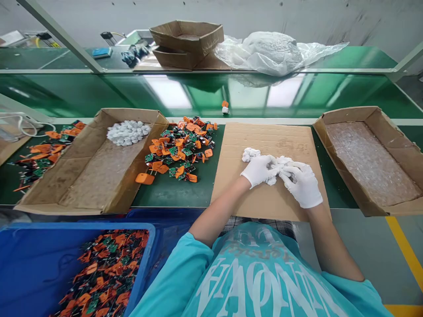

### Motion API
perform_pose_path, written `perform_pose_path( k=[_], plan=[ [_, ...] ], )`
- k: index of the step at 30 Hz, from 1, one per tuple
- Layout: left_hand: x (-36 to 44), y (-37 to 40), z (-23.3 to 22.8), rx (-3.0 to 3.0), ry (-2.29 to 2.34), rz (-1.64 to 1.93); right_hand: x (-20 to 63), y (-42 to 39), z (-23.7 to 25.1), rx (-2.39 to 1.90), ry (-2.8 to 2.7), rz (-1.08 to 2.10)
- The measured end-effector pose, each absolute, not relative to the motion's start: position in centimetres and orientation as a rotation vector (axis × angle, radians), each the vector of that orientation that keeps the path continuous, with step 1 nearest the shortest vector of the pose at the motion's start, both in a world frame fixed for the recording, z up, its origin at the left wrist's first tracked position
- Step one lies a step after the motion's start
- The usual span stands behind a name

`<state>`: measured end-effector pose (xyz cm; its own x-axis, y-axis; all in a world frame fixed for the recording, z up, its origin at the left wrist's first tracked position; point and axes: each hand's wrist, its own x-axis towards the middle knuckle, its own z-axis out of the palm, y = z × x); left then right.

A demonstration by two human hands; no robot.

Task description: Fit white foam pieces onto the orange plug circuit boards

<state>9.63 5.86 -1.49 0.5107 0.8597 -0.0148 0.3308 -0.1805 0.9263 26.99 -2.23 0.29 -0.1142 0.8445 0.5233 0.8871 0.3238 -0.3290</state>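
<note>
Left hand and right hand, both white-gloved, right of center; fingers bent against small white pieces on cardboard sheet. Whether either hand clamps any piece: cannot tell. Orange-and-green parts heaped on tabletop, left of center. Shallow carton at left, white clumps near its upper end. Second carton at far right. Blue bin, lower left, containing similar parts.
</note>
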Motion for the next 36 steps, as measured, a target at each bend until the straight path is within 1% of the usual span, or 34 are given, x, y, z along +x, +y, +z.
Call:
perform_pose_path(
  k=[3, 9, 15, 20, 24, 27, 32, 36],
  plan=[
    [9.0, 6.2, -1.3, 1.682, 1.057, 0.688, 27.1, -2.2, 0.2, -1.503, -1.963, -0.089],
    [8.1, 6.4, -0.3, 1.871, 1.069, 0.599, 27.2, -2.2, -0.3, -1.497, -1.928, -0.066],
    [9.1, 6.6, -1.0, 1.950, 1.039, 0.581, 27.1, -2.2, -0.3, -1.526, -1.900, -0.073],
    [8.5, 6.6, -0.1, 1.847, 1.133, 0.584, 27.3, -2.3, -0.5, -1.513, -1.905, -0.051],
    [8.3, 6.2, 1.0, 1.917, 1.107, 0.491, 27.2, -2.3, -0.8, -1.513, -1.872, -0.053],
    [9.0, 6.3, 0.9, 2.019, 1.143, 0.451, 27.2, -2.2, -0.8, -1.500, -1.872, -0.072],
    [9.5, 6.6, 0.2, 2.061, 1.193, 0.450, 27.2, -2.1, -0.9, -1.507, -1.887, -0.076],
    [8.5, 6.4, 1.0, 2.062, 1.238, 0.494, 27.3, -2.2, -1.0, -1.525, -1.862, -0.054]
  ],
)
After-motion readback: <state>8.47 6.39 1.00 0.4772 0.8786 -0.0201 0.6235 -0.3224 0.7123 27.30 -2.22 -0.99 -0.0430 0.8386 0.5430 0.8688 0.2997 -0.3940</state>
